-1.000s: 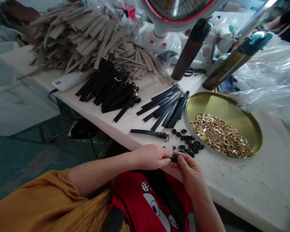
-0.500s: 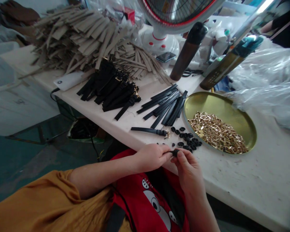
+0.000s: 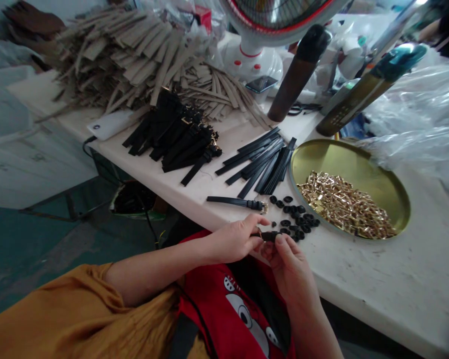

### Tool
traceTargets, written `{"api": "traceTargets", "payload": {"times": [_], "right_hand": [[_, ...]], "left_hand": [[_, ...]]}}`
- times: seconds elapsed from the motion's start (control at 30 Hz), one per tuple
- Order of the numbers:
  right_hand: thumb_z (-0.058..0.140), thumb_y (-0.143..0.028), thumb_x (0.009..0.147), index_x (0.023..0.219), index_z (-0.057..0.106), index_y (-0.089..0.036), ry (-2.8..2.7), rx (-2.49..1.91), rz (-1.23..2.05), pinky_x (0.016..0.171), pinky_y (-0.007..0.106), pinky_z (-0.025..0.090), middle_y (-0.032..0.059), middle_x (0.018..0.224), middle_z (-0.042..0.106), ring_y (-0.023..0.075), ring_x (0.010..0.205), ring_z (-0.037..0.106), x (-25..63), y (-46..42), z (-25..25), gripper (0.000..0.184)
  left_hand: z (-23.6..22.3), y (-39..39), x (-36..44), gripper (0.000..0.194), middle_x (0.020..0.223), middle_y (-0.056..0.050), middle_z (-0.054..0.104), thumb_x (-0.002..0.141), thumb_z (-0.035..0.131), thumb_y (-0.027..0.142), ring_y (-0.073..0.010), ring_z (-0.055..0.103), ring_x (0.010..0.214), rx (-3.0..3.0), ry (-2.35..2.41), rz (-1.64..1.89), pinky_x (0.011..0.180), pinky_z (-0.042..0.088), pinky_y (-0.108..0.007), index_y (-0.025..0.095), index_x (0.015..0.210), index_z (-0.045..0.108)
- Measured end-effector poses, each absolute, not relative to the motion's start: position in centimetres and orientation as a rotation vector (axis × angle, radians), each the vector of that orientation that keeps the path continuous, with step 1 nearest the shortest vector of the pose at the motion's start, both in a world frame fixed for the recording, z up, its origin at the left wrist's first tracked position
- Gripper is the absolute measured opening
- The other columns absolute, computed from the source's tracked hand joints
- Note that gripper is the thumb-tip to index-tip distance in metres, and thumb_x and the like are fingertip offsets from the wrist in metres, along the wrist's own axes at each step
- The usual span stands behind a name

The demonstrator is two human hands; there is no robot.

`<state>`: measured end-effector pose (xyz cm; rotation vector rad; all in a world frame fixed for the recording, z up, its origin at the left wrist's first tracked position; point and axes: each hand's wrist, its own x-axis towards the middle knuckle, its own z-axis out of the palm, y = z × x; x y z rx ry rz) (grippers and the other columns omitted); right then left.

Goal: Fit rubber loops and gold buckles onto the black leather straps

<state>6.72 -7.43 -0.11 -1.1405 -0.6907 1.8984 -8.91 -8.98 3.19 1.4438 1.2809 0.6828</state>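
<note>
My left hand (image 3: 236, 238) pinches the buckle end of a short black strap (image 3: 270, 236), where a bit of gold-coloured metal shows between the fingers. The thumb and fingers of my right hand (image 3: 292, 262) close on the strap's other side. Much of the strap is hidden by my fingers. Just beyond my hands lies a finished-looking black strap with a gold buckle (image 3: 235, 202). Small black loops (image 3: 295, 218) are scattered right of it, close to my right hand.
Flat black strips (image 3: 260, 162) lie behind the loops, and a pile of buckled black straps (image 3: 179, 134) is to their left. A gold tray (image 3: 398, 199) holds many gold buckles. Behind stand beige strips (image 3: 127, 55), a fan (image 3: 252, 60) and a brown bottle-like cylinder (image 3: 295, 80).
My hands have drawn slightly apart, so more of the black strap and its gold metal shows. My left index finger has lifted. The whole view has shifted a little.
</note>
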Motion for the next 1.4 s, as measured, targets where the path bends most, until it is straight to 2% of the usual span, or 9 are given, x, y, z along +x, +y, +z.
{"api": "traceTargets", "payload": {"times": [0.23,0.37,0.5,0.63,0.83,0.97,1.1,1.2,1.4], "right_hand": [[0.068,-0.035,0.068,0.079,0.061,-0.021,-0.681,-1.158,1.879,0.055,0.023,0.047,-0.0035,0.066,0.060,0.0078,0.052,0.051,6.5,-6.9,-0.7,0.019],[0.069,-0.030,0.068,0.073,0.059,-0.022,-0.653,-1.116,1.858,0.056,0.020,0.046,-0.0055,0.063,0.060,0.0066,0.054,0.053,6.3,-7.2,-1.1,0.015],[0.070,-0.026,0.067,0.079,0.061,-0.021,-0.620,-1.132,1.938,0.059,0.022,0.048,-0.0029,0.073,0.064,0.0084,0.060,0.057,6.0,-7.5,-0.7,0.016],[0.071,-0.027,0.066,0.074,0.060,-0.019,-0.587,-1.162,1.829,0.056,0.019,0.046,-0.0043,0.068,0.062,0.0062,0.054,0.054,6.2,-7.2,-0.7,0.015],[0.069,-0.033,0.069,0.071,0.058,-0.020,-0.712,-1.201,1.689,0.056,0.019,0.043,-0.0055,0.060,0.057,0.0066,0.054,0.050,6.3,-8.0,-1.2,0.017],[0.052,-0.051,0.077,0.080,0.063,-0.019,-0.846,-1.117,1.610,0.062,0.025,0.044,-0.0001,0.067,0.059,0.0111,0.062,0.053,6.7,-8.6,-0.7,0.034],[0.065,-0.038,0.071,0.085,0.064,-0.022,-0.820,-1.140,1.808,0.063,0.025,0.045,-0.0008,0.075,0.061,0.0118,0.064,0.055,7.4,-8.6,-0.2,0.021],[0.068,-0.038,0.069,0.093,0.063,-0.022,-0.797,-1.111,2.026,0.062,0.025,0.045,-0.0008,0.072,0.062,0.0124,0.063,0.055,7.4,-8.7,-0.1,0.030],[0.071,-0.030,0.066,0.078,0.059,-0.020,-0.707,-1.076,2.147,0.056,0.021,0.043,-0.0030,0.063,0.058,0.0101,0.056,0.052,7.6,-9.0,-0.2,0.020]], "left_hand": [[3.5,-8.6,-8.6,0.033,0.086,-0.003,0.064,0.081,0.044,0.016,-0.0150,0.059,0.078,1.459,1.259,0.665,0.073,0.043,-0.026,0.018,0.113,0.041],[3.7,-8.3,-8.7,0.037,0.078,-0.003,0.063,0.079,0.045,0.014,-0.0150,0.059,0.072,1.463,1.271,0.618,0.070,0.043,-0.026,0.016,0.116,0.040],[3.2,-8.2,-8.6,0.039,0.078,-0.003,0.064,0.080,0.045,0.017,-0.0153,0.059,0.071,1.460,1.273,0.645,0.070,0.044,-0.027,0.017,0.119,0.040],[2.9,-8.2,-8.8,0.044,0.079,-0.003,0.064,0.079,0.048,0.022,-0.0145,0.059,0.071,1.408,1.227,0.675,0.068,0.044,-0.026,0.016,0.121,0.036],[2.1,-8.8,-9.0,0.017,0.066,0.001,0.056,0.080,0.044,0.031,-0.0089,0.051,0.050,1.254,1.287,0.607,0.049,0.040,-0.020,0.015,0.086,0.048],[2.5,-9.1,-8.7,0.016,0.065,0.003,0.052,0.080,0.043,0.030,-0.0067,0.046,0.048,1.241,1.283,0.646,0.046,0.037,-0.018,0.015,0.081,0.048],[3.6,-9.5,-8.5,0.018,0.068,0.002,0.056,0.080,0.043,0.031,-0.0088,0.050,0.056,1.408,1.271,0.612,0.053,0.038,-0.019,0.016,0.080,0.052],[3.7,-9.8,-8.5,0.017,0.075,0.000,0.060,0.080,0.044,0.031,-0.0117,0.053,0.066,1.532,1.366,0.635,0.060,0.039,-0.021,0.017,0.082,0.053],[2.6,-10.1,-8.5,0.026,0.078,-0.002,0.061,0.077,0.048,0.041,-0.0149,0.054,0.069,1.639,1.521,0.588,0.061,0.039,-0.024,0.017,0.088,0.054]]}}
